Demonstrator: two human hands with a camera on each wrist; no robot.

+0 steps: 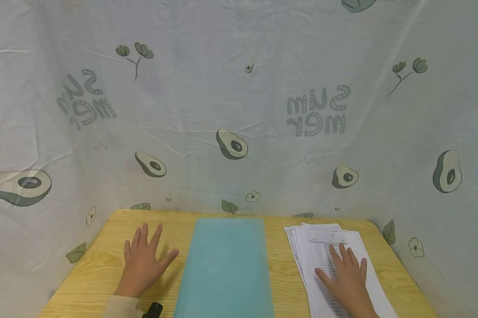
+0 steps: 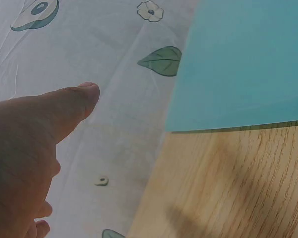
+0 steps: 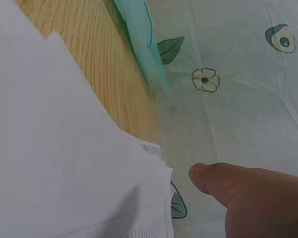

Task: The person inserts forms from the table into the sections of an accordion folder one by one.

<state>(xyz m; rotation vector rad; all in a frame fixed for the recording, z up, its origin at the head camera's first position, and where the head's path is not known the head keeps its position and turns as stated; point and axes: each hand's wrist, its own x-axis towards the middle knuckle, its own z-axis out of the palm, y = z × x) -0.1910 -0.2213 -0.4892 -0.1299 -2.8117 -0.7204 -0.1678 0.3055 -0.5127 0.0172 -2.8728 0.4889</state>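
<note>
In the head view my left hand [image 1: 142, 265] hovers over the left part of the table with its fingers spread and nothing in it. A flat light-blue folder [image 1: 227, 269] lies lengthwise in the middle of the table, to the right of that hand. My right hand [image 1: 348, 280] is over a loose stack of printed sheets [image 1: 368, 265] on the right, its fingers spread and holding nothing. The top sheet carries columns of small print. In the left wrist view my thumb [image 2: 72, 106] points toward the folder's edge. The right wrist view shows my right thumb [image 3: 223, 178] beside the papers.
The wooden table [image 1: 104, 238] has its far edge against a pale sheet [image 1: 191, 97] printed with avocados, leaves and flowers, which hangs at the back and both sides. A black band [image 1: 153, 310] shows at my left wrist.
</note>
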